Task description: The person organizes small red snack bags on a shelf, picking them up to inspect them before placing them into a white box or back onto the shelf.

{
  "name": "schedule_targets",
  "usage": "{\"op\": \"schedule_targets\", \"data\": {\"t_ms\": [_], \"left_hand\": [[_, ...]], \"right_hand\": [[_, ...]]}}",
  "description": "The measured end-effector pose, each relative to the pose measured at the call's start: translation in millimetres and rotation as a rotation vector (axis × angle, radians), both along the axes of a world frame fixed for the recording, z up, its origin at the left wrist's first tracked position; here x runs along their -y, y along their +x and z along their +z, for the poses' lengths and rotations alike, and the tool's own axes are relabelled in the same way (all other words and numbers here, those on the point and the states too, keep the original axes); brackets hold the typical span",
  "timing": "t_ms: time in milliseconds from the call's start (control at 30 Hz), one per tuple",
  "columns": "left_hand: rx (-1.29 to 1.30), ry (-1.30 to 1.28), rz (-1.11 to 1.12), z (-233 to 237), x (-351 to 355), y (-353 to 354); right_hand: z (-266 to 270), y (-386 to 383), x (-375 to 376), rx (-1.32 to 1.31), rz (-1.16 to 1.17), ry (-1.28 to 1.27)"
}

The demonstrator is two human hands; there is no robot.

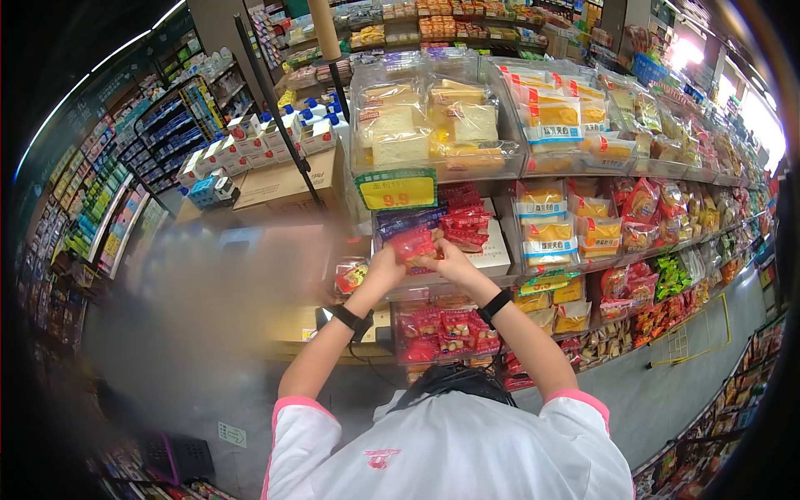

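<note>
A red snack packet [412,244] is held between both hands at the front of a middle shelf bin. My left hand [387,267] grips its left side, and my right hand [452,262] has its fingers closed on the right side. Just behind it lie more red packets [467,227] and some purple packets [408,222]. To their right is a white carton [495,252]. A yellow and green price sign [397,191] reading 9.9 hangs above the packets. Dark bands are on both wrists.
Packaged bread [400,125] fills the clear bin above. Bagged bakery items [548,229] line the shelves to the right. Red bags [450,329] sit below. Boxed bottles [242,146] stand on a cardboard carton [287,192] at left. A blurred patch covers the lower left.
</note>
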State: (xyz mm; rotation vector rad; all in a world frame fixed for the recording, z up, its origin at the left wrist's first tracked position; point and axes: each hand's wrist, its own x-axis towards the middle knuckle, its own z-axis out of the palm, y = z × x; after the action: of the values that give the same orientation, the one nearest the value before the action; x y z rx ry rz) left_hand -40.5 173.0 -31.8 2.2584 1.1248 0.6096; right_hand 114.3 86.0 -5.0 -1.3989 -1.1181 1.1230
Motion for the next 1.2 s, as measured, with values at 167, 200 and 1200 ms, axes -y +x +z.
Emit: {"op": "schedule_targets", "data": {"t_ms": [167, 200, 1200], "left_hand": [[0.12, 0.007, 0.055, -14, -3, -6], [0.134, 0.049, 0.027, -14, -1, -7], [0.038, -0.044, -0.145, 6, 18, -27]], "right_hand": [[-50, 6, -37, 0.133, 0.054, 0.184], [-55, 3, -42, 0.194, 0.045, 0.231], [-74, -36, -62, 1.206, 0.067, 0.256]]}}
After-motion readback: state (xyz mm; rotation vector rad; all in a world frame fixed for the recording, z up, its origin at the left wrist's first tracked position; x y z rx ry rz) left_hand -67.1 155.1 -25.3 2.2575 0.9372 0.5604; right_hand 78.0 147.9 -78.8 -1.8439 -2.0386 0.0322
